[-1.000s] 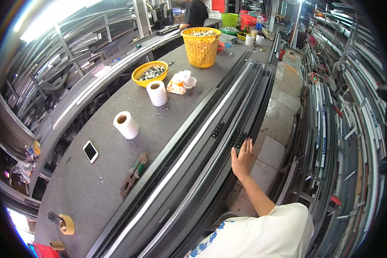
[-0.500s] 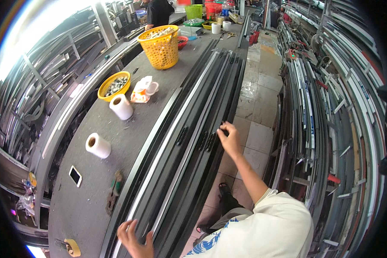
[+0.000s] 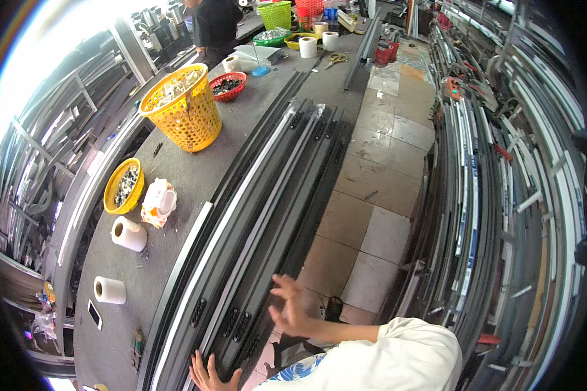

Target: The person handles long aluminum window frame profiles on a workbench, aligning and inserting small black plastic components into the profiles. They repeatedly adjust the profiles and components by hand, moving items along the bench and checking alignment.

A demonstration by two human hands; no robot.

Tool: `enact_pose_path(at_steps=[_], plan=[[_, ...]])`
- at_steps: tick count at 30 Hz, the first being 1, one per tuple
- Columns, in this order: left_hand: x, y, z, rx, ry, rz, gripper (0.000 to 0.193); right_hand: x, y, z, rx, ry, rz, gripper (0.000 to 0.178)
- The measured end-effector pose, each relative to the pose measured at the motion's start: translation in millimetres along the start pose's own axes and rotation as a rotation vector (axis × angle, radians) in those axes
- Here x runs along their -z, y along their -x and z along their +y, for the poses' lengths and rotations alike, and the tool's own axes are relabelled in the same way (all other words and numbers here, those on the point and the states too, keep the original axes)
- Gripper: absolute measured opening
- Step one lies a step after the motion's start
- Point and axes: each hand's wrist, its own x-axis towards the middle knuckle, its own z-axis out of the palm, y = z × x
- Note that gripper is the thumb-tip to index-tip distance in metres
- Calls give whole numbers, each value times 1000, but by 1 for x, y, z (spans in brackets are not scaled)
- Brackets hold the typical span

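Note:
Long dark metal profiles (image 3: 267,241) lie side by side along the bench, with paler strips among them. My left hand (image 3: 214,374) rests on their near end, fingers spread, nothing held. Over the right edge of the profiles is my right hand (image 3: 292,307), its fingers apart and nothing visible in them. Small black fittings (image 3: 198,312) sit in the profiles to the left, and more black fittings (image 3: 241,326) lie between my hands. Farther along, black pieces (image 3: 317,133) show near the far ends.
On the bench's left are a yellow basket (image 3: 199,117), a yellow bowl (image 3: 114,203) of small parts, white rolls (image 3: 132,236), a phone (image 3: 95,315) and green-handled pliers (image 3: 137,345). Profile racks (image 3: 463,195) flank the tiled aisle. A person in black (image 3: 215,29) stands at the back left.
My view has shifted forward along the bench, so the baskets and rolls appear lower and nearer. My right hand has come back closer to my left, its fingers more spread.

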Motion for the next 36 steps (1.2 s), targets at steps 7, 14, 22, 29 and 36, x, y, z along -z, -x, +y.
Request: enact_pose_path(at_steps=[7, 14, 22, 29, 36], plan=[[0, -5, 13, 275, -27, -33, 83, 113, -192, 198, -174, 339, 276, 54], [-5, -21, 17, 587, 141, 143, 85, 201, -353, 341, -395, 334, 339, 39], [-63, 10, 38, 900, -402, 405, 82, 223, -384, 387, -528, 10, 58, 43], [-67, 20, 87, 1171, -782, 220, 81, 223, -414, 376, -632, -346, -171, 43], [-50, -246, 137, 1138, 165, 936, 65, 217, -403, 376, -536, -227, -227, 25]])
